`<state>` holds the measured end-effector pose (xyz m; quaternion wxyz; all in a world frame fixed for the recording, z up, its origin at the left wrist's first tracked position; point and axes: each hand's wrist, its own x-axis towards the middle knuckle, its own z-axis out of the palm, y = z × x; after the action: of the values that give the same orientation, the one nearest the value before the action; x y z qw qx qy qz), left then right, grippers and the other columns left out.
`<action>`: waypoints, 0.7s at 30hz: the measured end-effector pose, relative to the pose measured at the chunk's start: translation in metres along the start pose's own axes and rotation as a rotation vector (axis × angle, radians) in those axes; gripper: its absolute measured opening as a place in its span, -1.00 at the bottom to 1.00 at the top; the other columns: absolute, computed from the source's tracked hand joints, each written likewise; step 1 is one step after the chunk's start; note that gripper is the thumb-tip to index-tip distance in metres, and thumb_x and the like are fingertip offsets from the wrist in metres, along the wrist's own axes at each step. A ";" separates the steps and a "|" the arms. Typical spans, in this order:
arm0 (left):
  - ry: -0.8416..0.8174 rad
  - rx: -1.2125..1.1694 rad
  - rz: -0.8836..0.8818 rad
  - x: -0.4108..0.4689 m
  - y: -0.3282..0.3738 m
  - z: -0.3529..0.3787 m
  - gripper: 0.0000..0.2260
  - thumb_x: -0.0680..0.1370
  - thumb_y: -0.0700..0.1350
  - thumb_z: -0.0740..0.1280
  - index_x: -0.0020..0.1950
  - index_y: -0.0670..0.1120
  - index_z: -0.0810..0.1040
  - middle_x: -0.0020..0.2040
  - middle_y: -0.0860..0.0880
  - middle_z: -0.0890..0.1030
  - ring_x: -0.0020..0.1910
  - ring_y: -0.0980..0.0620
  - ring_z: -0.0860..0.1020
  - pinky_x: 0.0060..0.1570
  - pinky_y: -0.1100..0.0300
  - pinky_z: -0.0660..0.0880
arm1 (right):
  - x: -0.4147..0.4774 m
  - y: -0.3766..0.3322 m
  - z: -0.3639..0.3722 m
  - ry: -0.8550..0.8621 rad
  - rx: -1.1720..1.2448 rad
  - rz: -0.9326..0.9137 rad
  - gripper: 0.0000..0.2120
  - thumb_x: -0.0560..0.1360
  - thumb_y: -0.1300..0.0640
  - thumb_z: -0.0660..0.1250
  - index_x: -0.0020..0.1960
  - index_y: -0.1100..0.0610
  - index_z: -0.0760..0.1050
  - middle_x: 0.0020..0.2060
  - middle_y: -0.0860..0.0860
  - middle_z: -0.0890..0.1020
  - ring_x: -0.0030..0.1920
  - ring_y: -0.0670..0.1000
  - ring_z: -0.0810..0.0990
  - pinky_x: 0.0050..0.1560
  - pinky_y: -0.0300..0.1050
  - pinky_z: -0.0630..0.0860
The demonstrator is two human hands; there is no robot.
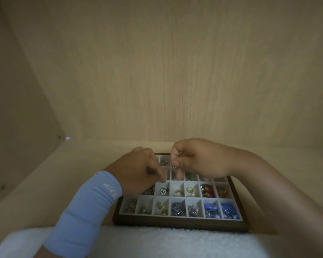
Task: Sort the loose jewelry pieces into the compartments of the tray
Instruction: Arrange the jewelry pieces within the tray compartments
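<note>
Lower centre, tray [175, 225] compartments look mostly filled; right grip [199, 159] pinches a small silver piece [173, 167] above them, left grip [138, 172] state unclear.

wooden shelf [45, 198], tray [179, 224], white towel [157, 243]
</note>
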<state>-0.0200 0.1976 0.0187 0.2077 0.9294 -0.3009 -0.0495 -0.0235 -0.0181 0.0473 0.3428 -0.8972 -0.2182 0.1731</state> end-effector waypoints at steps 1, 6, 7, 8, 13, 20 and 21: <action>0.013 0.005 -0.019 -0.005 0.000 0.002 -0.80 0.53 -0.07 0.39 -0.13 0.25 0.68 -0.03 0.20 0.47 0.02 0.18 0.37 0.06 0.33 0.33 | 0.002 -0.002 0.005 -0.016 -0.004 -0.002 -0.91 0.65 0.06 0.25 0.01 0.00 0.51 -0.16 -0.04 0.74 -0.47 -0.16 0.50 -0.48 -0.23 0.44; -0.025 0.024 -0.036 -0.014 0.000 0.009 -0.76 0.53 -0.14 0.36 -0.11 0.21 0.71 -0.01 0.25 0.41 0.11 0.18 0.31 0.13 0.35 0.29 | 0.007 -0.003 0.015 -0.011 -0.024 0.012 -0.91 0.64 0.06 0.25 -0.01 -0.02 0.52 -0.16 -0.04 0.74 -0.48 -0.17 0.49 -0.49 -0.23 0.44; -0.022 -0.010 -0.032 -0.015 -0.002 0.005 -0.77 0.52 -0.15 0.38 -0.12 0.19 0.71 0.00 0.23 0.44 0.10 0.16 0.35 0.13 0.33 0.32 | 0.008 -0.003 0.015 -0.001 -0.016 0.014 -0.91 0.64 0.06 0.25 -0.01 -0.02 0.52 -0.16 -0.04 0.74 -0.50 -0.17 0.48 -0.50 -0.24 0.42; 0.008 -0.067 -0.028 -0.017 -0.006 -0.001 -0.78 0.52 -0.16 0.39 -0.13 0.16 0.71 0.01 0.18 0.50 0.08 0.13 0.42 0.13 0.28 0.37 | 0.009 -0.004 0.014 0.016 -0.016 0.009 -0.91 0.64 0.06 0.26 -0.01 -0.02 0.52 -0.16 -0.04 0.74 -0.52 -0.18 0.47 -0.51 -0.27 0.40; 0.341 -0.257 -0.166 -0.026 -0.046 -0.031 -0.71 0.53 -0.27 0.36 -0.19 0.13 0.66 -0.08 0.12 0.62 -0.06 0.11 0.57 -0.03 0.35 0.42 | 0.027 -0.012 0.017 0.171 -0.083 -0.060 -0.87 0.64 0.04 0.24 -0.07 -0.07 0.51 -0.16 -0.15 0.72 -0.39 -0.22 0.56 -0.31 -0.23 0.47; 0.278 -0.139 -0.147 -0.023 -0.061 -0.010 -0.78 0.54 -0.26 0.34 -0.05 0.01 0.73 0.02 0.01 0.54 0.07 0.04 0.52 0.13 0.24 0.42 | 0.062 -0.030 0.033 0.098 -0.185 -0.071 -0.88 0.64 0.00 0.23 -0.06 -0.11 0.49 -0.19 -0.21 0.71 -0.14 -0.10 0.64 0.00 0.00 0.57; 0.281 -0.124 -0.148 -0.023 -0.063 -0.008 -0.77 0.54 -0.25 0.33 -0.05 0.03 0.73 0.02 0.03 0.52 0.10 0.04 0.49 0.17 0.19 0.41 | 0.066 -0.031 0.035 0.077 -0.213 -0.075 -0.88 0.64 0.00 0.23 -0.06 -0.12 0.48 -0.21 -0.21 0.71 -0.16 -0.09 0.64 -0.03 0.00 0.58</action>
<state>-0.0027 0.2599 -0.0010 0.3004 0.9322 -0.1961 0.0475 0.0074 0.0552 0.0335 0.2598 -0.9257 -0.2555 0.1016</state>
